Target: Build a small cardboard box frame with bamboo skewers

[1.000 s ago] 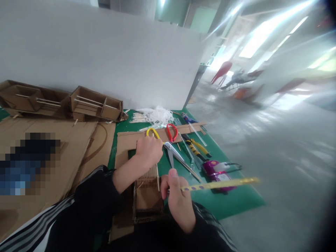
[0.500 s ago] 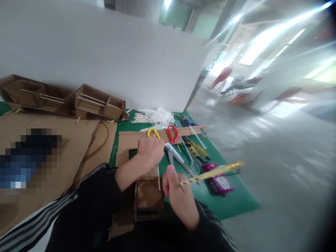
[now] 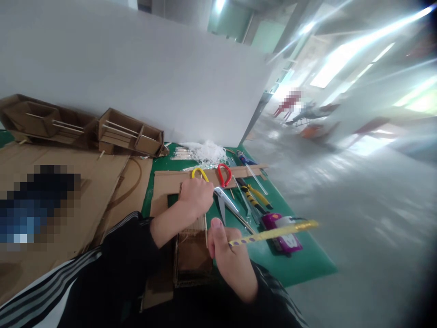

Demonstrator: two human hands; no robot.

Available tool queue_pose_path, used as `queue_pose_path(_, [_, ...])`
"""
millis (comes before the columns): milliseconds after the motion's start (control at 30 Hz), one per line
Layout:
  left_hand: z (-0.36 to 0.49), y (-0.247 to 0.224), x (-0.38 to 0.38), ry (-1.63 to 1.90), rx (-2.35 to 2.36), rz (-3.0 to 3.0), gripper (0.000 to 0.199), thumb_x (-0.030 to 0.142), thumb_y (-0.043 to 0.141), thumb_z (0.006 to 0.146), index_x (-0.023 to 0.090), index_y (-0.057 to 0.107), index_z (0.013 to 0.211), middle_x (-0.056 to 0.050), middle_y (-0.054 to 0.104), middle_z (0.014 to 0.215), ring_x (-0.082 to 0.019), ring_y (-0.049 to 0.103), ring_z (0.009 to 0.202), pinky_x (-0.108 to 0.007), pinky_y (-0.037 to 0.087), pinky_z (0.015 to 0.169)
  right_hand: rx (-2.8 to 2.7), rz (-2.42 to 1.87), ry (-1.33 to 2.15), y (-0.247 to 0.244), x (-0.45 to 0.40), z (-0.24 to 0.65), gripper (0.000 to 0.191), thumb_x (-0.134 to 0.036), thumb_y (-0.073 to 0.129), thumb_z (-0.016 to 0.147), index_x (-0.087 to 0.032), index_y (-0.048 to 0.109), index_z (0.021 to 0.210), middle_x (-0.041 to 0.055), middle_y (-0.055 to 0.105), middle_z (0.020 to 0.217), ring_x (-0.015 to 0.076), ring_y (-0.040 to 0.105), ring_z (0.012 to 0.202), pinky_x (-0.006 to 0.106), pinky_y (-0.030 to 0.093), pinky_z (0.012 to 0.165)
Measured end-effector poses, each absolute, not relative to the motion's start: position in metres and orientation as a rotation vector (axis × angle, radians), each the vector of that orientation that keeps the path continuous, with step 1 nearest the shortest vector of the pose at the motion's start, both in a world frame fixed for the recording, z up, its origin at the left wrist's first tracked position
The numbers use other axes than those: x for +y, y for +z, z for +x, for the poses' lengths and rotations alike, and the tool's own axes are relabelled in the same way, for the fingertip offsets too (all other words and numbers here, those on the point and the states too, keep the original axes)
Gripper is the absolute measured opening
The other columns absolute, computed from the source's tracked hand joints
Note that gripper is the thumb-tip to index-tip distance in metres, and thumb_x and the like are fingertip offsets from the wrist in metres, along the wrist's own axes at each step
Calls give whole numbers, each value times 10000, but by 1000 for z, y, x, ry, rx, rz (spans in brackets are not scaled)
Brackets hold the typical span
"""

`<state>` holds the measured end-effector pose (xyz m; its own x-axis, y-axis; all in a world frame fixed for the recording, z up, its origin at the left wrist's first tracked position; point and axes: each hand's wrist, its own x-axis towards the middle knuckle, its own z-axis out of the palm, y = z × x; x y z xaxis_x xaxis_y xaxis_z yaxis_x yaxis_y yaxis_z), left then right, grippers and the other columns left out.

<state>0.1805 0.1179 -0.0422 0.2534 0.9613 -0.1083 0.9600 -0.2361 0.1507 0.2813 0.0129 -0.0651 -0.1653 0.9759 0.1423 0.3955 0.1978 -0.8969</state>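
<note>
Yellow rod (image 3: 273, 233), judged light and stiff, is held near one end by right fingers (image 3: 217, 228); left fingers (image 3: 205, 193) are curled closed, contents hidden.

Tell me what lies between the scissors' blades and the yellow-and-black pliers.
A thin clear strip lies between the scissors and the pliers, on the green surface; the head view shows it.

Your green bench (image 3: 307, 266) carries cardboard boxes (image 3: 131, 132) at far left, white string (image 3: 209, 152) at the far side, scissors (image 3: 225, 197), yellow-and-black pliers (image 3: 254, 196) and, near right, a purple packet (image 3: 282, 234).
</note>
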Motion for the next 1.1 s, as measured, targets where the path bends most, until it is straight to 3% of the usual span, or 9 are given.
queue_pose_path(367, [180,-39,116,17,1804,2363,259,147,481,869,135,707,994,-174,700,955,-304,677,937,-397,530,756,-1731,-1312,956,-65,13,283,652,-526,300,999,-212,375,433,-9,403,408,106,391,404,287,297,476])
queue_pose_path(500, [180,-39,116,-20,1795,2350,206,216,521,930,130,681,1026,-124,692,996,-264,663,964,-410,533,795,-1700,-1324,929,-67,13,283,637,-528,303,997,-220,340,441,-18,374,400,103,366,390,292,268,454])
queue_pose_path(633, [180,-40,117,-51,1805,2324,222,304,552,956,135,652,1060,-81,674,1048,-223,646,983,-421,530,841,-1723,-1275,953,-65,14,283,646,-524,337,992,-210,364,428,-10,408,404,99,397,397,270,317,471])
queue_pose_path(1100, [180,-42,118,-54,1797,2323,224,315,565,956,133,641,1062,-74,664,1059,-215,642,986,-420,536,848,-1802,-1242,881,-67,16,285,662,-492,274,1015,-203,382,430,-6,422,398,96,407,391,263,322,464])
